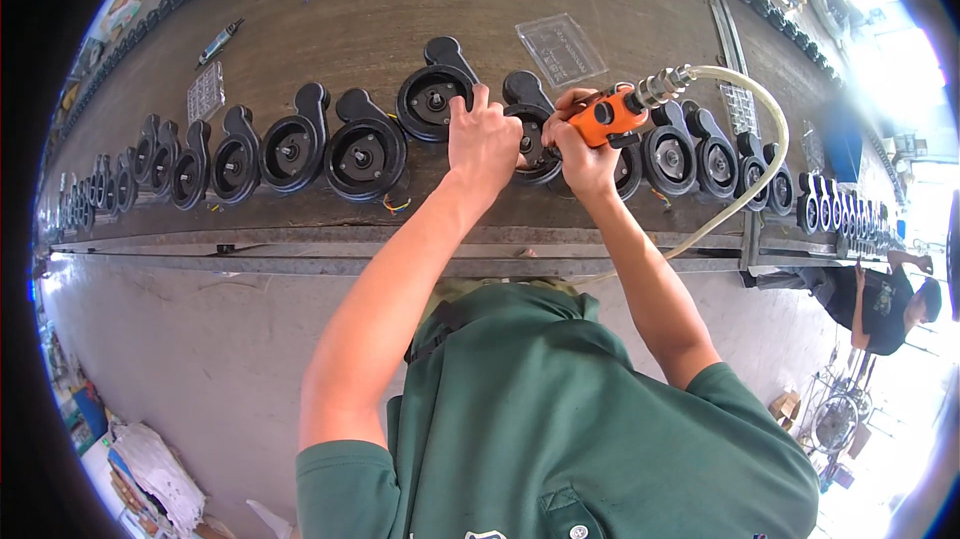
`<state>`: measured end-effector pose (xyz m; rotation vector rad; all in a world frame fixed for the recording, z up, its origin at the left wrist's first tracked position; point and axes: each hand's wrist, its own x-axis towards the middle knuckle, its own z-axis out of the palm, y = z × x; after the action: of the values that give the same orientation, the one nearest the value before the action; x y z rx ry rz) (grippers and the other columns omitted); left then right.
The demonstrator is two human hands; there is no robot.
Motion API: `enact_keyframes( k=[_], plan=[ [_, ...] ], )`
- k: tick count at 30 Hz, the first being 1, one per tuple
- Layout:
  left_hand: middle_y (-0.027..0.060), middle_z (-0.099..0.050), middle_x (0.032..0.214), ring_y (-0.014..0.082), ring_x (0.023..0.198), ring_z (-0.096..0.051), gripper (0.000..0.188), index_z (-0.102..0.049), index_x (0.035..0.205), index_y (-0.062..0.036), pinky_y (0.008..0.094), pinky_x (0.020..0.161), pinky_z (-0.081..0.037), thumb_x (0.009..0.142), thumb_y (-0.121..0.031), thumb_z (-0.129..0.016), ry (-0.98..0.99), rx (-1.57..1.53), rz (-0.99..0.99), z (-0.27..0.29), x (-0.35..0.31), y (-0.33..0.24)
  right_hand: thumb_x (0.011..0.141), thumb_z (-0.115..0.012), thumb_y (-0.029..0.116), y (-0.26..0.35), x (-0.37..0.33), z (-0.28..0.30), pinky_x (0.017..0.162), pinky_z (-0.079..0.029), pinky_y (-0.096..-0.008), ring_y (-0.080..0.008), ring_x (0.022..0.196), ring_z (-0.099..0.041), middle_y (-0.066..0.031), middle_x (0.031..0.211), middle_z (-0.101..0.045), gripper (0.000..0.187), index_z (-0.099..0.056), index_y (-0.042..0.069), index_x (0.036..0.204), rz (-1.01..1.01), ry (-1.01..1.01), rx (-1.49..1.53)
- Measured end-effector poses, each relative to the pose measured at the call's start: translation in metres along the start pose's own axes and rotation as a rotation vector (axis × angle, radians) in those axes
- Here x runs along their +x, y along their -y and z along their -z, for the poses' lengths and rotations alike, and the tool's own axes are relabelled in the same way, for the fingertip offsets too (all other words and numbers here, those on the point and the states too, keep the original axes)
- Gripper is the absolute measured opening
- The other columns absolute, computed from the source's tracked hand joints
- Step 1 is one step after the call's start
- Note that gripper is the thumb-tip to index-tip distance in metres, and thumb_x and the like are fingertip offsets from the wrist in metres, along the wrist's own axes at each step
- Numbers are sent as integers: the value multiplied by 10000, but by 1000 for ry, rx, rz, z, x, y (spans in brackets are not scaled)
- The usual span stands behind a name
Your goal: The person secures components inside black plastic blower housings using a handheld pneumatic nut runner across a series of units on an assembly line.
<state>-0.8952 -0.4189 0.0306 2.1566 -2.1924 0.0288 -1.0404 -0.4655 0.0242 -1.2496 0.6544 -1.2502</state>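
My right hand is closed around an orange air-powered hand tool, with a metal hose coupling at its rear. The tool's working end is hidden by my fingers, beside a black wheel unit with a round rim and a metal axle. My left hand has its fingers curled against the right rim of another black wheel unit, which sits farther back than its neighbours. The thumb side of that hand is close to the wheel unit by the tool.
More black wheel units line the bench on both sides, some trailing coloured wires. A pale hose loops from the tool over the right-hand units. Clear plastic trays and a pen-like tool lie behind. Another person stands far right.
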Motion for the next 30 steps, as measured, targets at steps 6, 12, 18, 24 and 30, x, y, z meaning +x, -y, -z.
enact_keyframes(
  k=[6,12,18,24,30],
  plan=[
    [17,-750,901,233,1218,-568,333,-805,838,-164,439,935,-440,672,-440,-890,14,-2,-10,4,2,2,771,-676,-25,-8,-4,-4,691,-511,-258,-79,733,-609,-30,847,-669,173,-640,-17,939,-9,31,-108],
    [76,-736,1016,291,1173,-593,252,-778,890,-101,412,922,-481,733,-284,-850,-121,-317,16,9,-3,16,806,-660,-42,-2,-5,-4,710,-505,-235,-70,775,-622,-25,874,-675,208,-628,-22,1011,-5,86,-141],
    [193,-592,1153,384,1104,-565,382,-579,1166,8,453,984,-469,840,-103,-743,-368,-991,610,-11,-72,-33,882,-534,-50,8,6,-24,693,-520,-327,-168,696,-590,-75,781,-591,252,-507,-18,1130,-9,112,46],
    [291,-626,1151,400,1017,-626,461,-517,1235,84,441,879,-511,889,-163,-694,-124,-1389,796,-66,-57,-42,870,-515,-66,-8,18,-35,691,-531,-352,-177,671,-579,-90,777,-590,252,-518,-24,1118,-22,80,10],
    [361,-666,1091,484,1041,-654,445,-518,1202,117,492,917,-531,896,-198,-587,-121,-1387,772,-78,-38,-32,871,-516,-63,-12,24,-39,693,-530,-359,-170,678,-572,-92,784,-590,244,-522,-20,1111,-37,88,53]
  ],
)
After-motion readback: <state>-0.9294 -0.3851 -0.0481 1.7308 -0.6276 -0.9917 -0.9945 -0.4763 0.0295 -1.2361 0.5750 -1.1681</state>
